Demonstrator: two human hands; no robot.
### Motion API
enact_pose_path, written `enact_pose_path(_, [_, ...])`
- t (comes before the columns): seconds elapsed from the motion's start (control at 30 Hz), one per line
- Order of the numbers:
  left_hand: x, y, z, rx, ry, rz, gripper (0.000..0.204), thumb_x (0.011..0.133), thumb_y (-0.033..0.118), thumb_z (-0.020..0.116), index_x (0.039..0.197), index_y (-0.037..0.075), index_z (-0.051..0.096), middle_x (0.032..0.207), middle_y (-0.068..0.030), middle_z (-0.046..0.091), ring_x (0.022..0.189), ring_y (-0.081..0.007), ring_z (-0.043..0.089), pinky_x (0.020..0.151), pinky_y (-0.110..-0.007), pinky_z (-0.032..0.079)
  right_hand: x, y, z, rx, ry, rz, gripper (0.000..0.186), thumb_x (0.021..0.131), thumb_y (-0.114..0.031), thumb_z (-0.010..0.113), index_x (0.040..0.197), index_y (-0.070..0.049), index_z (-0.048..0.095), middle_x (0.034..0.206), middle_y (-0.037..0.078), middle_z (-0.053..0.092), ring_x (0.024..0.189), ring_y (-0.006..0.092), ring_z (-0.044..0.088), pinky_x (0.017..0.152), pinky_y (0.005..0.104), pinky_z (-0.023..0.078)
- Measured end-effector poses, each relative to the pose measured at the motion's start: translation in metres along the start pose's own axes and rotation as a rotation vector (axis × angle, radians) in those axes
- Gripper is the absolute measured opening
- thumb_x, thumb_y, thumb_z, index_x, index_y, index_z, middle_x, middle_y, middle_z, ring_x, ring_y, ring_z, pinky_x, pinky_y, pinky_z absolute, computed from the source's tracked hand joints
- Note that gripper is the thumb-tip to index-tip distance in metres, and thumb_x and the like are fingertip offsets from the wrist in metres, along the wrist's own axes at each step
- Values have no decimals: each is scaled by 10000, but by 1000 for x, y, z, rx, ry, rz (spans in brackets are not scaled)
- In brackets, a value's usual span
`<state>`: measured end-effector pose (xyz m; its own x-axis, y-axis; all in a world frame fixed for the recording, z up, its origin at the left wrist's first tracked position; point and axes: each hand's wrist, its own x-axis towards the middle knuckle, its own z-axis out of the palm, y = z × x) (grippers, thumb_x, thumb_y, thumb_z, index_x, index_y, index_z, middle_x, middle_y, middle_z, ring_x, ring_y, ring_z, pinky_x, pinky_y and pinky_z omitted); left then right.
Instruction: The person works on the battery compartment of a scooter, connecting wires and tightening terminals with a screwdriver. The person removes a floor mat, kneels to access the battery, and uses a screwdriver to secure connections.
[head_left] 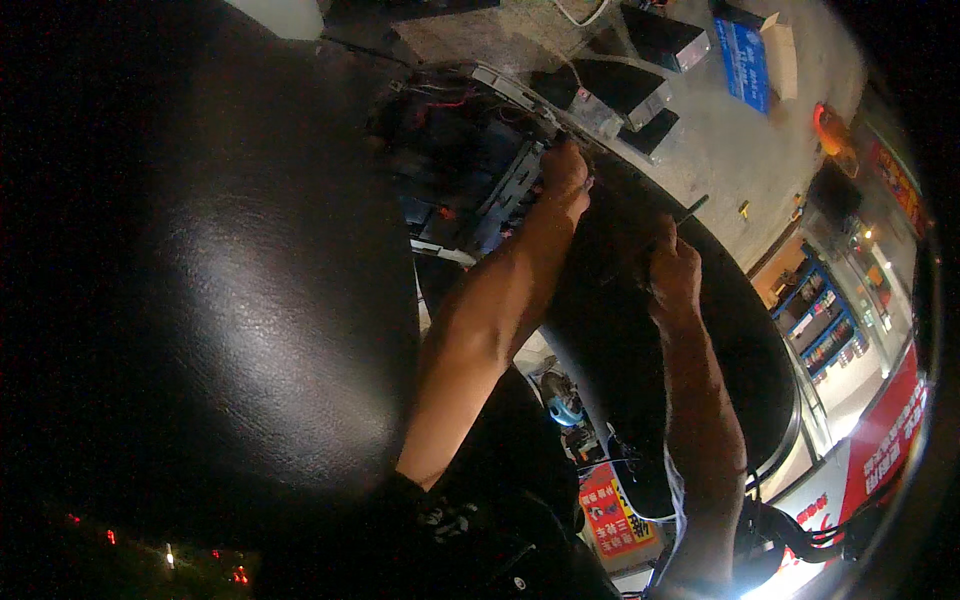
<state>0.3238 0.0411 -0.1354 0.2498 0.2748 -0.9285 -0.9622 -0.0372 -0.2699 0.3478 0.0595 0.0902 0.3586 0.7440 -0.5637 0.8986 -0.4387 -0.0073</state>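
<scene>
My left hand (566, 172) is closed in a fist at the right edge of an open compartment (455, 135). Whatever its fingers grip there is hidden. Red wires and dark parts fill the compartment, beside a grey slotted metal bracket (512, 190). To the right, my right hand (676, 268) is closed around a thin, dark rod-like tool (692, 208), whose end sticks out past the fingers toward the upper right. That hand is over a broad black panel (620, 330). The tool's exact kind cannot be made out.
A large black leather-like seat (270, 320) takes up the left side. Dark boxes (665, 40) and a blue carton (742, 62) stand on the floor beyond. At the right are a blue rack (820, 320) and a red sign (890, 440). Black cables (810, 530) hang lower right.
</scene>
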Motion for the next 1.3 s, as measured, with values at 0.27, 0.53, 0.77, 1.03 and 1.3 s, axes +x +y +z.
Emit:
enact_pose_path(0.27, [6, 13, -1, -43, 28, 37, 261, 944, 266, 484, 947, 31, 597, 821, -139, 609, 607, -277, 539, 488, -426, 397, -21, -19, -34, -744, 204, -1451, 243, 833, -199, 703, 1024, -57, 654, 900, 139, 638, 820, 345, 622, 778, 420, 531])
enact_pose_path(0.53, [7, -1, -1, -4, 24, 21, 308, 961, 296, 459, 916, 27, 603, 795, -141, 616, 585, -269, 544, 483, -428, 405, -2, 2, 4, -43, 22, -113, 479, 997, -380, 493, 719, -15, 629, 539, 61, 504, 512, 165, 420, 519, 364, 360])
enact_pose_path(0.77, [21, 4, 5, 98, 38, 38, 374, 976, 353, 452, 903, 27, 618, 818, -143, 631, 639, -261, 563, 546, -431, 440, -25, -26, -35, -729, 116, -1394, 291, 766, -190, 740, 1001, -35, 668, 1067, 113, 653, 953, 333, 615, 829, 388, 524])
enact_pose_path(1.03, [39, -15, -12, -38, -123, -8, 469, 988, 435, 407, 851, 49, 637, 767, -143, 647, 596, -250, 577, 481, -431, 410, -14, -13, -11, -215, -80, -344, 324, 939, -305, 605, 829, -8, 675, 650, 101, 614, 573, 232, 595, 574, 360, 479])
enact_pose_path(1.3, [34, -13, -13, 26, -237, 26, 354, 980, 323, 428, 784, 57, 555, 673, -106, 540, 495, -243, 458, 408, -384, 334, -8, -8, -10, -332, -39, -496, 421, 982, -334, 534, 741, 6, 591, 578, 87, 545, 518, 162, 484, 524, 356, 409])
